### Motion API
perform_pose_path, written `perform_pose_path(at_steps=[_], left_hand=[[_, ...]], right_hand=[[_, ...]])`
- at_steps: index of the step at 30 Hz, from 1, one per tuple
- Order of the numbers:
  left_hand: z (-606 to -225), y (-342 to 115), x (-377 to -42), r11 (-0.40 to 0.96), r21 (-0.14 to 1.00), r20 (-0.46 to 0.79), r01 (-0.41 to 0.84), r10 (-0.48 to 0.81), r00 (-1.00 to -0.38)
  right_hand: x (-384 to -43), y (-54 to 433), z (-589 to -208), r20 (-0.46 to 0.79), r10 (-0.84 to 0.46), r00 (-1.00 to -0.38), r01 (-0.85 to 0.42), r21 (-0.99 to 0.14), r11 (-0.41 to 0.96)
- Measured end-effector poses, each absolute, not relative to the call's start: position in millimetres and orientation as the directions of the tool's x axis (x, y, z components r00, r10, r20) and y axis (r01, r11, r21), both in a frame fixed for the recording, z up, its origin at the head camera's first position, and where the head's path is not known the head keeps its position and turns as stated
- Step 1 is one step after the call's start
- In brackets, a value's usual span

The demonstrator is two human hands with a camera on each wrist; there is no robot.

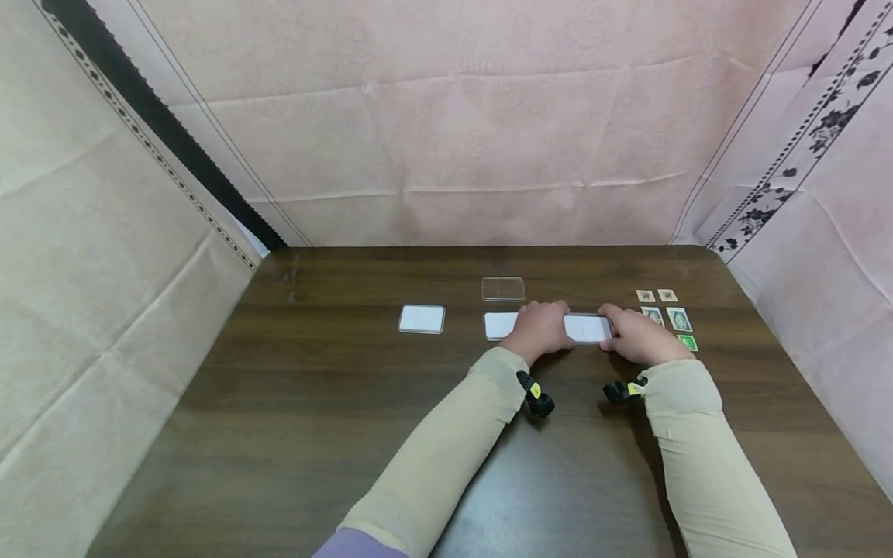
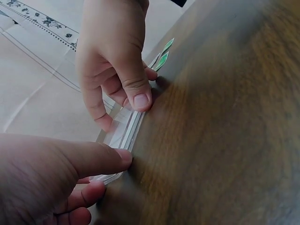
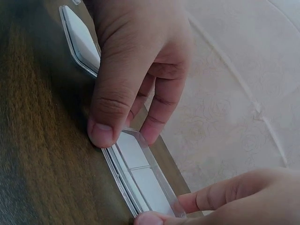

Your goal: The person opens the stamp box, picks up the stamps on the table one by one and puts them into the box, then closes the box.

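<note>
A flat clear plastic case (image 1: 587, 328) with a white inside lies on the table between both hands. My left hand (image 1: 540, 328) pinches its left end, thumb on the near edge and fingers on the far side. My right hand (image 1: 640, 333) grips the right end the same way. In the right wrist view, a dividing line crosses the white inside of the case (image 3: 140, 171), and clear walls show along its sides. Partly behind my left hand lies a second white-filled case (image 1: 500, 325).
Another white-filled case (image 1: 422, 318) lies farther left. Beyond the middle case is a clear, see-through plastic piece (image 1: 503, 289). Several small stamp-like pieces (image 1: 678, 318), one of them a green piece (image 1: 687, 342), lie beside my right hand. Cloth (image 1: 446, 139) hangs behind the wooden table (image 1: 314, 387).
</note>
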State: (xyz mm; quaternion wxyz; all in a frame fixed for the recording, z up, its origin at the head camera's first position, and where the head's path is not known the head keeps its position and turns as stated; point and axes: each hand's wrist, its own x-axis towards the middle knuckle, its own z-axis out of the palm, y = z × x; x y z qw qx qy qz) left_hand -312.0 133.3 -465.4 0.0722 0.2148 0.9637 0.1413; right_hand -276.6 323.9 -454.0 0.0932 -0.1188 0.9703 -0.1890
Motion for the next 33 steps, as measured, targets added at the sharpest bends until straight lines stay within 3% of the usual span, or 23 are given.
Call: perform_pose_path(at_steps=[17, 33], left_hand=[[-466.8, 131.3, -314.6, 0.861, 0.291, -0.104, 0.418, 0.463, -0.880], [-464.5, 131.4, -311.5, 0.865, 0.271, -0.087, 0.422, 0.459, -0.884]], right_hand=[[-277.7, 340.6, -454.5, -0.069, -0.373, -0.925, -0.301, -0.466, 0.832], [-293.8, 354.1, -441.3, -0.051, -0.342, -0.938, -0.274, -0.495, 0.825]])
